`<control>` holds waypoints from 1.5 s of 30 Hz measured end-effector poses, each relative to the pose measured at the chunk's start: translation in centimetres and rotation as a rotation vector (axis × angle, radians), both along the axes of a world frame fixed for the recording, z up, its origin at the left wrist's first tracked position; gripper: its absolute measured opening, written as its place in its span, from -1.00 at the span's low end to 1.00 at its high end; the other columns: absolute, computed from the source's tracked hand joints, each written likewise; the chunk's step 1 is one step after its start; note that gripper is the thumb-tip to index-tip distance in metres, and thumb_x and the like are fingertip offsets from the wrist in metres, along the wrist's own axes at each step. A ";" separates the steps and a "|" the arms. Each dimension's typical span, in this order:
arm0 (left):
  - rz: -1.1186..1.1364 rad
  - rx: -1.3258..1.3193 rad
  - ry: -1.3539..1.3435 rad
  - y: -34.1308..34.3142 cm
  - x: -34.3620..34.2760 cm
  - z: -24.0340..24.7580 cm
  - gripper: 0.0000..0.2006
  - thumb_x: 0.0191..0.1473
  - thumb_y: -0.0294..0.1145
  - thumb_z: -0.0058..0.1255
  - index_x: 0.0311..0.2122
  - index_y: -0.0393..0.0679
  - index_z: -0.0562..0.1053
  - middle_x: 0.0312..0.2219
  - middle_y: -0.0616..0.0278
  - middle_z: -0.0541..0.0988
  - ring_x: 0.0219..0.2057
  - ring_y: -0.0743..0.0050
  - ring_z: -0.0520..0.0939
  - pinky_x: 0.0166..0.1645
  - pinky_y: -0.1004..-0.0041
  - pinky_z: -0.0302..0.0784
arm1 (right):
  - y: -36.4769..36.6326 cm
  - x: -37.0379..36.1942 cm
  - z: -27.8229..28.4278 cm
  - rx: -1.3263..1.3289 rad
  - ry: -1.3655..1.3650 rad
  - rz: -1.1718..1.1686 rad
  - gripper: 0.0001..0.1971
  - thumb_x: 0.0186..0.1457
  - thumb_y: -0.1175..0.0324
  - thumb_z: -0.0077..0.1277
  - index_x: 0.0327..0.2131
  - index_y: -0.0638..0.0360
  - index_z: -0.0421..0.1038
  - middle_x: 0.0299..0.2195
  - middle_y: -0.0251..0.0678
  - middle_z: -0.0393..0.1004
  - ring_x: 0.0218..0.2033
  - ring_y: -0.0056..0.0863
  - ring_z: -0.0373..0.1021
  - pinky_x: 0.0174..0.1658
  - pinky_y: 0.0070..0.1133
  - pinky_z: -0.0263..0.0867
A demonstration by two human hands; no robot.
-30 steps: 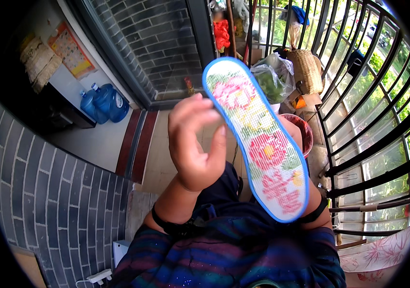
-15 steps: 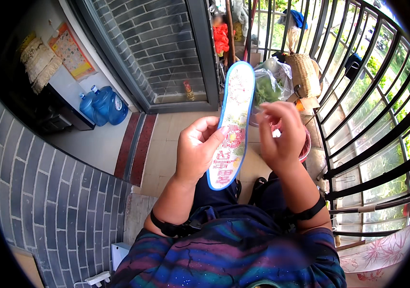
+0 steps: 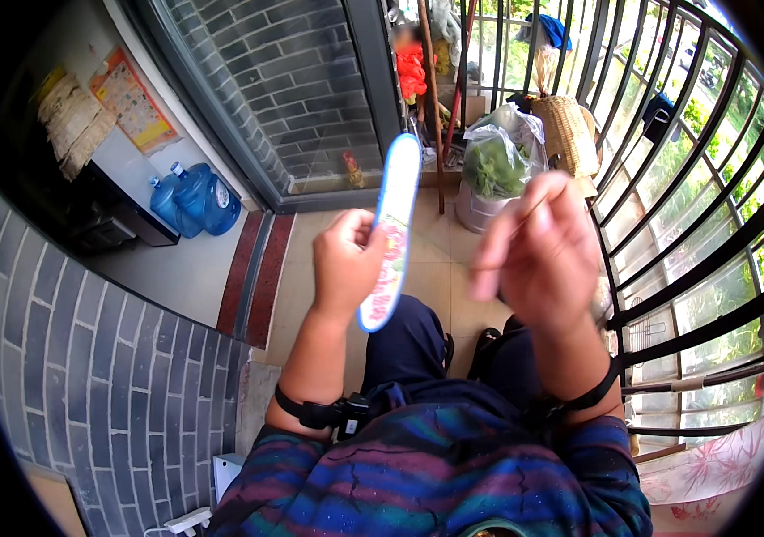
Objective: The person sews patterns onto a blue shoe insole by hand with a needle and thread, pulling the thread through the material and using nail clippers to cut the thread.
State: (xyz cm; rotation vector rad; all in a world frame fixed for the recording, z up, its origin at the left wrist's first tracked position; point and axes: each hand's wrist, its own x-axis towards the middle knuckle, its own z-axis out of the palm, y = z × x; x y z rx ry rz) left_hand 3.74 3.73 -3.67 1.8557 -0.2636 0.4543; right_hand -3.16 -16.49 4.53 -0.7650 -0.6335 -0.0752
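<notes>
An embroidered insole (image 3: 396,234) with a blue edge and red and green stitching on white stands nearly upright, seen at a slant. My left hand (image 3: 346,266) is closed around its near half, thumb on the stitched face. To its right, my right hand (image 3: 547,255) is raised and partly blurred, with thumb and forefinger pinched on what looks like a thin needle. A faint thread seems to run between the insole and this hand.
Beyond my hands, a white bucket (image 3: 480,213) holds a plastic bag of green leaves (image 3: 496,168). A woven basket (image 3: 566,134) stands by the black railing (image 3: 668,224). Blue water bottles (image 3: 196,199) are past the doorway at left, near a grey brick wall (image 3: 105,358).
My left hand has moved left with the insole, turning it more edge-on. My right hand has drawn away to the right and risen closer to view, uncovering the bucket.
</notes>
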 end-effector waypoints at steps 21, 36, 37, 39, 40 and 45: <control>-0.112 -0.382 0.238 7.9 0.4 -1.0 -0.90 0.03 -0.57 0.04 -0.31 -0.33 0.47 -0.43 0.25 0.57 -0.44 0.62 0.57 -0.33 0.62 0.46 | -12.0 3.8 -3.2 -0.397 0.154 -1.039 -0.88 0.21 0.47 -0.10 -0.22 0.32 0.35 -0.53 -0.46 0.32 -0.60 -0.77 0.18 -0.54 -0.78 0.09; -0.535 -0.609 0.252 -2.3 -6.2 5.6 -0.84 0.05 -0.66 0.01 -0.22 -0.45 0.45 -0.37 0.10 0.59 -0.37 0.57 0.61 -0.22 0.56 0.55 | -0.7 -2.0 -1.2 -1.148 -0.705 -0.958 -0.75 -0.11 0.63 0.06 -0.27 0.35 0.36 -0.51 -0.17 0.45 -0.56 -0.25 0.43 -0.52 -0.46 0.30; -0.526 -0.613 0.261 -2.3 -6.3 5.7 -0.84 0.05 -0.66 0.01 -0.22 -0.45 0.45 -0.37 0.09 0.59 -0.37 0.56 0.61 -0.22 0.56 0.55 | -0.7 -1.9 -1.3 -1.139 -0.709 -0.965 -0.74 -0.12 0.63 0.07 -0.26 0.36 0.36 -0.50 -0.17 0.46 -0.56 -0.25 0.43 -0.52 -0.46 0.30; -0.530 -0.634 0.261 -2.3 -6.5 5.9 -0.84 0.04 -0.67 0.01 -0.22 -0.46 0.45 -0.37 0.08 0.59 -0.37 0.56 0.61 -0.23 0.56 0.55 | -0.7 -1.9 -1.5 -1.120 -0.714 -0.971 -0.73 -0.13 0.64 0.07 -0.26 0.37 0.37 -0.50 -0.17 0.46 -0.57 -0.26 0.43 -0.52 -0.46 0.30; -0.533 -0.645 0.262 -2.4 -6.5 5.9 -0.84 0.04 -0.67 0.00 -0.23 -0.46 0.45 -0.37 0.07 0.59 -0.37 0.56 0.62 -0.23 0.56 0.55 | -0.7 -1.8 -1.6 -1.110 -0.714 -0.971 -0.73 -0.14 0.64 0.08 -0.26 0.38 0.37 -0.50 -0.16 0.46 -0.57 -0.26 0.43 -0.52 -0.46 0.30; -0.538 -0.649 0.263 -2.4 -6.7 6.0 -0.84 0.04 -0.67 0.00 -0.23 -0.47 0.45 -0.38 0.07 0.59 -0.37 0.55 0.62 -0.24 0.57 0.54 | -0.6 -1.8 -1.6 -1.094 -0.697 -0.986 -0.78 -0.12 0.66 0.08 -0.30 0.37 0.39 -0.54 -0.18 0.44 -0.59 -0.30 0.43 -0.53 -0.50 0.31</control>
